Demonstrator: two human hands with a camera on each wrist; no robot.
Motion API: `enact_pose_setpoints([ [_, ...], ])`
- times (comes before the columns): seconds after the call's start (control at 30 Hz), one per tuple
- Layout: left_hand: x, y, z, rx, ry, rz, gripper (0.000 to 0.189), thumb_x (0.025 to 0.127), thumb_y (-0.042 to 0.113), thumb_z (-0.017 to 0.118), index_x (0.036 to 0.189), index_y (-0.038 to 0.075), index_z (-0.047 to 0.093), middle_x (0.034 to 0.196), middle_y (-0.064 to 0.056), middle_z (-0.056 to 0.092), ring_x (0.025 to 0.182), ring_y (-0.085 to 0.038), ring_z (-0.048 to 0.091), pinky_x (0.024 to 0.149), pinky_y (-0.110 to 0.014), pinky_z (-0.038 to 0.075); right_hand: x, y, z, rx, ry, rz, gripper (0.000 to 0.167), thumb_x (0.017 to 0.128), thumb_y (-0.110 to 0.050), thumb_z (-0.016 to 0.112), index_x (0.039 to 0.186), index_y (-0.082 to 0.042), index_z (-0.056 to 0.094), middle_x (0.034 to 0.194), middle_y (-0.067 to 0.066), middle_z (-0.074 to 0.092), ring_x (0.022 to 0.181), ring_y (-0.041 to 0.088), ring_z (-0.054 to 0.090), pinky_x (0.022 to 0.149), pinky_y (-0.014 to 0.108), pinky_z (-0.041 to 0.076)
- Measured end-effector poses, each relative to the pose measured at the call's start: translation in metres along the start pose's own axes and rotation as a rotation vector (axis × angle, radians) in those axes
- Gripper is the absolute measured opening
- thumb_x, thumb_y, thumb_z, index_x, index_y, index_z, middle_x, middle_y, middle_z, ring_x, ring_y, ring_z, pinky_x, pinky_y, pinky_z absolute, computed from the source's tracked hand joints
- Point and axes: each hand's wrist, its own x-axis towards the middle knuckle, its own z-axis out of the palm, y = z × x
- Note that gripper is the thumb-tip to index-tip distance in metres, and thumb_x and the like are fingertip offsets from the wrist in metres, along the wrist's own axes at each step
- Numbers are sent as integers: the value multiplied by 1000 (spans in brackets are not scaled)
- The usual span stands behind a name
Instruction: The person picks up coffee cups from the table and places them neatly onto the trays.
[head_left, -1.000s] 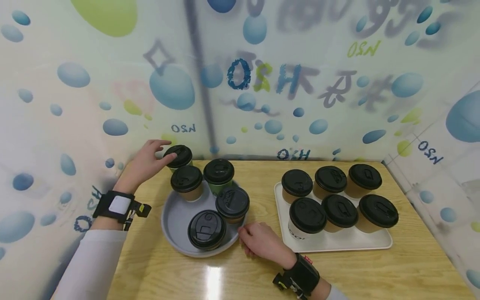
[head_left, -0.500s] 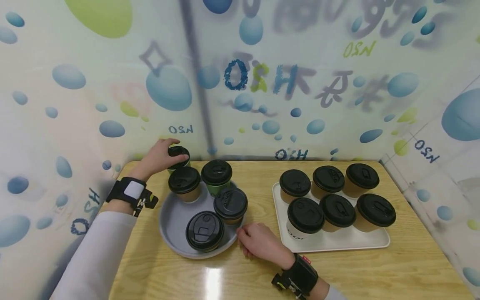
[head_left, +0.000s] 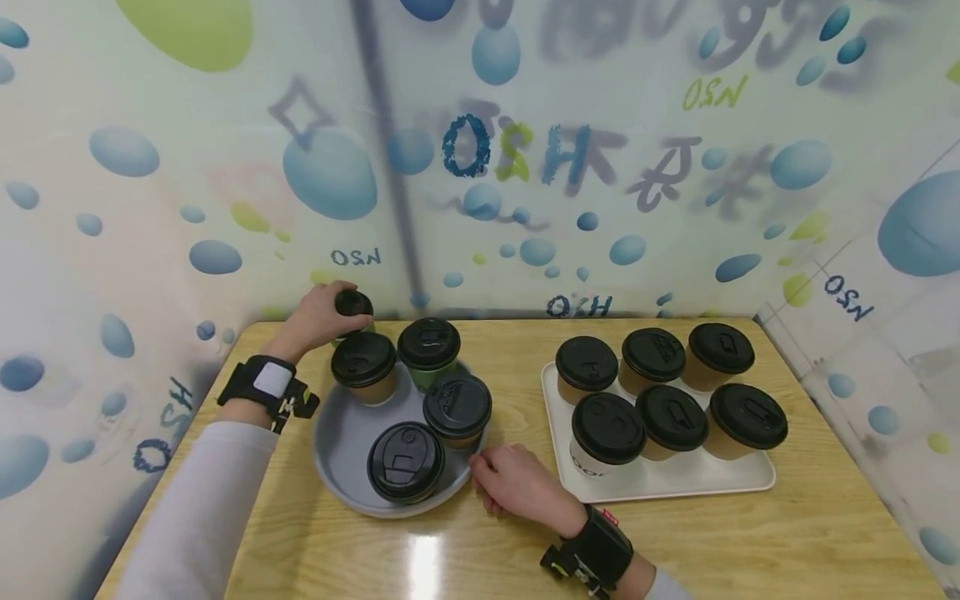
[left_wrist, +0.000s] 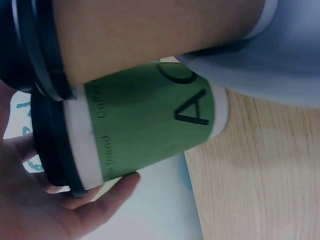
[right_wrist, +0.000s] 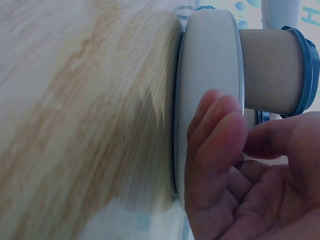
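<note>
At the back left, my left hand [head_left: 321,318] grips a green paper coffee cup [left_wrist: 145,120] around its black lid [head_left: 354,303]. In the left wrist view the cup's white base comes close to the wooden tabletop, just beyond the round grey tray [head_left: 341,454]. My right hand [head_left: 521,486] is at that tray's right rim, with thumb and curled fingers pinching it. Inside the tray stand a brown cup [head_left: 372,392], another green cup [head_left: 435,372] and two more black-lidded cups, one of them at the front [head_left: 406,462].
A white rectangular tray [head_left: 675,487] on the right carries several black-lidded cups in two rows, including a white cup [head_left: 588,460] at its front left. A patterned wall [head_left: 480,250] rises right behind the wooden table [head_left: 360,558].
My left hand has moved right and closed its thumb and fingers around the back green cup's lid. The right hand stays at the tray rim; the view has shifted slightly.
</note>
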Motion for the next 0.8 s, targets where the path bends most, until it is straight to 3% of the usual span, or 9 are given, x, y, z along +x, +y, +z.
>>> enact_pose_setpoints([
  [0.23, -11, 0, -13, 15, 131, 20, 77, 96, 40, 68, 155, 0, 39, 148, -38, 35, 125, -53, 45, 97, -67, 43, -1, -2, 1, 7, -8, 0, 43, 110, -23, 46, 75, -9, 67, 54, -6, 60, 44, 11, 56, 48, 24, 45],
  [0.47, -39, 4, -41, 67, 283, 31, 75, 96, 40, 65, 156, 3, 40, 150, -34, 35, 120, -53, 48, 93, -69, 43, 0, -2, 0, 6, -8, 5, 44, 110, -24, 46, 74, -8, 67, 55, -3, 61, 45, 11, 56, 48, 24, 45],
  [0.63, -57, 6, -54, 68, 324, 23, 75, 98, 41, 61, 159, 5, 36, 153, -33, 33, 121, -55, 46, 93, -73, 40, -1, -3, -1, 6, -9, 6, 44, 110, -24, 46, 75, -8, 67, 55, -4, 61, 45, 11, 57, 48, 25, 46],
  [0.8, -75, 7, -60, 46, 368, 15, 78, 99, 39, 59, 161, 3, 29, 147, -33, 40, 111, -51, 51, 82, -67, 44, -1, -3, -1, 11, -9, 3, 44, 110, -23, 46, 75, -8, 67, 55, -4, 61, 45, 10, 56, 47, 25, 45],
])
